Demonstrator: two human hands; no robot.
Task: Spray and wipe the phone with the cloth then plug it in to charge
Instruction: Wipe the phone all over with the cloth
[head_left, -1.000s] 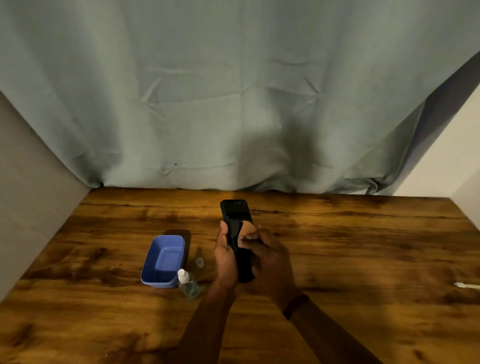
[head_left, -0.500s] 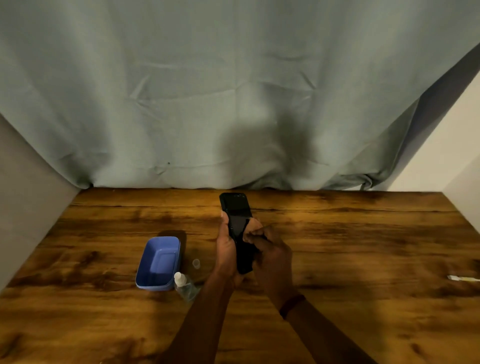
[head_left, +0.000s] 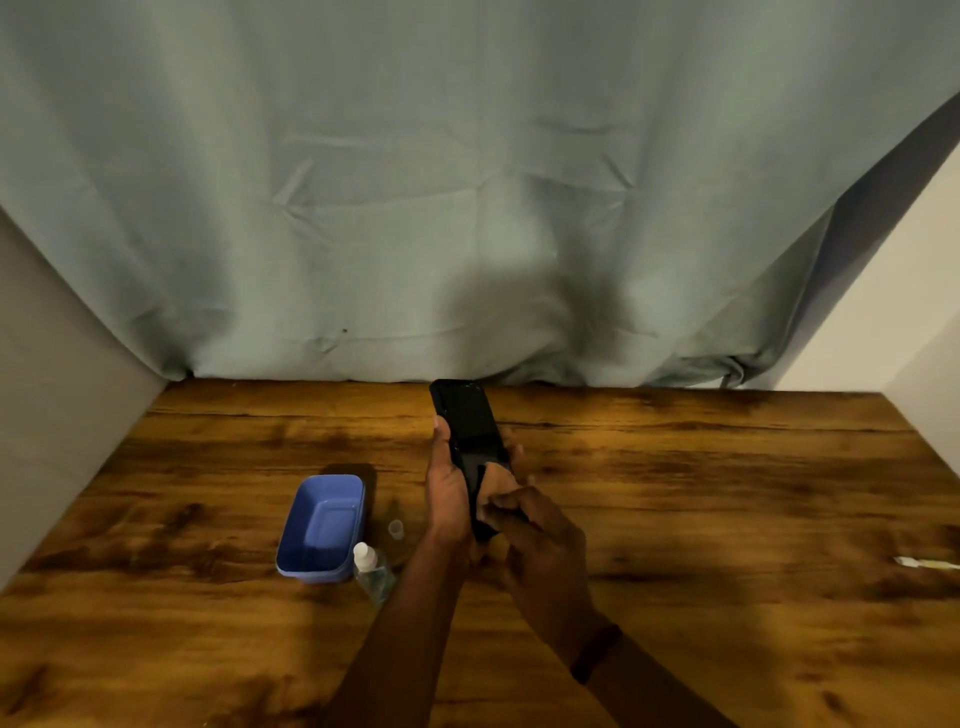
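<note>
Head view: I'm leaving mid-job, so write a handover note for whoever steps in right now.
Left hand grips the black smartphone above the wooden table. Right hand pinches a small tan cloth against its lower screen. Clear spray bottle sits by the blue plastic tub, its small clear cap off beside it. White cable end lies at the table's right edge.
Done: spraying, probably; wiping in progress.
Left: finish wiping, plug in the cable.

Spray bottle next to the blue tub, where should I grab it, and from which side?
Take the spray bottle round its clear body below the white nozzle, probably from the near right: the blue tub crowds its left, and the body is its widest part.
</note>
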